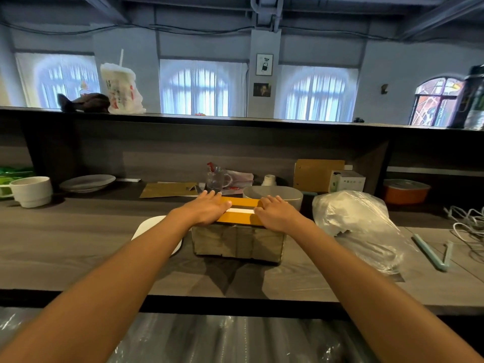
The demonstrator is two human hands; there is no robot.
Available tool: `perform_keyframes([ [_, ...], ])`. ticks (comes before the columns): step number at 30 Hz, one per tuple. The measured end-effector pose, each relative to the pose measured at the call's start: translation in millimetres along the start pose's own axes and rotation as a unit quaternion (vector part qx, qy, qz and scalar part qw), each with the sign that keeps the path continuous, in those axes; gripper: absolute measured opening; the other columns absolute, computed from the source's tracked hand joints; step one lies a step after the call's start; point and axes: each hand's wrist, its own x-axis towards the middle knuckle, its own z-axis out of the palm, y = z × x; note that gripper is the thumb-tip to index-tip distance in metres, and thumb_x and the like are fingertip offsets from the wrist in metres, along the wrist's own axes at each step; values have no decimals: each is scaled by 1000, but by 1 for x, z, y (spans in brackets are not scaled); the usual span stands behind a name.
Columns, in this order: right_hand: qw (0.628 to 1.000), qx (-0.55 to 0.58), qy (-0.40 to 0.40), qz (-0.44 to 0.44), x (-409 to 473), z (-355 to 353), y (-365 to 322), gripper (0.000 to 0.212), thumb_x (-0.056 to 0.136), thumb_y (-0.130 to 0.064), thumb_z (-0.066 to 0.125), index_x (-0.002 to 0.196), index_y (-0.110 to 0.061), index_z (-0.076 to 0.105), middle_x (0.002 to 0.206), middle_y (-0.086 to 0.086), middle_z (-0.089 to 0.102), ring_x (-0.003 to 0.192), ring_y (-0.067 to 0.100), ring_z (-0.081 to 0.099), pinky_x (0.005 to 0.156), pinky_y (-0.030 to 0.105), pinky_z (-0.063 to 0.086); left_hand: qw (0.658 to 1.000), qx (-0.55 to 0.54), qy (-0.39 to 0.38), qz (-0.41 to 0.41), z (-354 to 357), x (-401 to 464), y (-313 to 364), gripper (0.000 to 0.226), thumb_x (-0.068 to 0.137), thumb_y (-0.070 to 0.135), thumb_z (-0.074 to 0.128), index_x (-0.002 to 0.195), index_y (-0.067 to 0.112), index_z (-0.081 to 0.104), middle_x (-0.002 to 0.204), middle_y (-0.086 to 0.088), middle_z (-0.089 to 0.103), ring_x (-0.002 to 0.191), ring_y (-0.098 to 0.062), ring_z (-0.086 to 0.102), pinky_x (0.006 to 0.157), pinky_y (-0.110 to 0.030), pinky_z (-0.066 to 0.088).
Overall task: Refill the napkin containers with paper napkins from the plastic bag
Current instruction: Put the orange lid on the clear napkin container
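Observation:
A wooden napkin container (237,242) with a yellow-orange lid (242,203) stands at the middle of the grey counter. A white strip of napkin shows through the lid's slot (239,210). My left hand (207,208) lies flat on the lid's left end, fingers straight. On the lid's right end rests my right hand (275,212), also flat. To the right of the container lies a clear plastic bag (351,218) with white paper napkins inside.
A white board (149,226) lies left of the container. Behind it stand a grey bowl (275,196) and a glass mug (217,179). A white cup (32,191) and plate (87,182) sit far left; pale tongs (432,254) and cables (468,221) far right.

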Motion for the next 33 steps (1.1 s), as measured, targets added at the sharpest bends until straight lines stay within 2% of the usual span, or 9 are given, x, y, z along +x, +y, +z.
perform_keyframes([
  [3,999,-36,-21,-15,3,-1,1,63,104,-50,21,157,-17,11,165,6,7,151,31,3,121,49,8,1000,-14,-6,9,-4,-9,10,68,104,55,17,159,17,3,166,-6,-3,152,-28,-10,124,-49,2],
  [12,999,-6,-42,-23,9,-1,9,62,104,-50,24,157,-20,12,165,3,3,151,28,-1,121,52,9,999,-19,-19,24,-3,-10,8,68,105,53,21,158,17,2,166,-5,-5,152,-25,-8,124,-48,4],
  [16,999,38,12,-13,1,2,9,51,106,-39,33,152,-19,28,163,7,15,150,31,10,119,52,19,996,-89,24,-14,-1,-22,17,55,109,35,22,158,11,12,166,-11,2,153,-31,-2,122,-44,6],
  [18,990,136,43,25,-5,1,8,52,105,-36,38,152,-16,29,162,8,21,148,30,20,116,46,26,980,-178,73,-50,0,-24,16,46,109,16,27,153,5,26,164,-16,11,152,-33,6,122,-40,10],
  [20,964,247,71,70,-7,0,10,55,103,-30,43,153,-16,26,157,10,30,141,29,34,107,36,36,957,-265,88,-78,0,-26,15,43,107,9,30,149,-1,34,161,-18,23,150,-33,18,119,-36,17],
  [23,930,341,62,121,-7,-2,11,60,102,-27,48,155,-18,21,154,10,34,136,28,40,103,35,41,933,-334,107,-82,2,-26,9,47,107,18,38,153,9,34,158,-11,31,143,-29,33,110,-34,30],
  [26,910,388,25,147,-3,-6,14,62,98,-28,56,152,-19,27,148,10,36,129,29,42,101,38,41,898,-421,83,-96,1,-27,8,53,105,28,44,156,19,29,158,-7,33,140,-26,37,100,-32,33],
  [30,882,442,-8,164,1,-4,23,57,95,-35,60,145,-22,36,138,10,41,117,28,46,97,39,45,860,-485,76,-137,-2,-16,5,58,104,43,45,154,17,32,159,-8,31,144,-30,33,115,-42,30],
  [33,876,457,-8,157,8,1,29,53,96,-37,59,144,-25,39,136,9,43,116,27,47,99,40,46,845,-507,95,-143,2,-5,-5,51,102,39,50,148,17,45,146,-11,49,128,-31,51,110,-45,41],
])
